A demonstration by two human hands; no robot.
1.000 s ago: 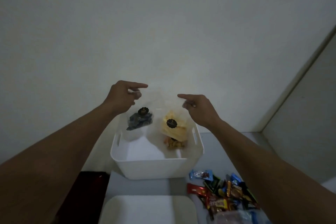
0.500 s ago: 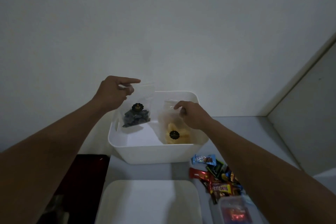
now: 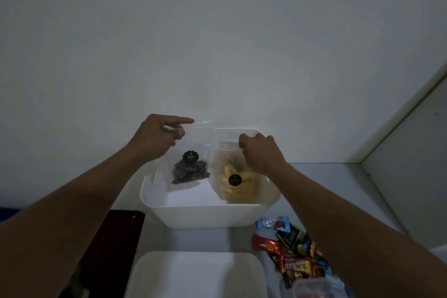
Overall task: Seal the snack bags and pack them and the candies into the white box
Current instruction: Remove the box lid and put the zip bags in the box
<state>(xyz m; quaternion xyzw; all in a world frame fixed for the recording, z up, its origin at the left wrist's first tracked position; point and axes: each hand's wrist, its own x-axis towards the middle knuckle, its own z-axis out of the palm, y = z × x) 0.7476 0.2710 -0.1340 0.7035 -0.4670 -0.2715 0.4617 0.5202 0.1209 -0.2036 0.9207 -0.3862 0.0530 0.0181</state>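
Left hand point(image 3: 158, 140): thumb and forefinger pinch the top corner of the clear bag of dark snacks point(image 3: 191, 172), which hangs over the left half of the white box point(image 3: 205, 211). Right hand point(image 3: 262, 156): fingers curled, gripping the top of the bag of yellow snacks point(image 3: 234, 184), which stands inside the box at its right wall. Candies point(image 3: 290, 251) lie heaped on the table point(image 3: 350, 176), near the box's front right corner.

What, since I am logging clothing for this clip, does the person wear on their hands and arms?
Nothing worn shows. The left hand and right hand are ungloved, with no ring, watch or bracelet visible. The left forearm and right forearm are sleeveless up to the picture's edge. Dim light hides fine marks.
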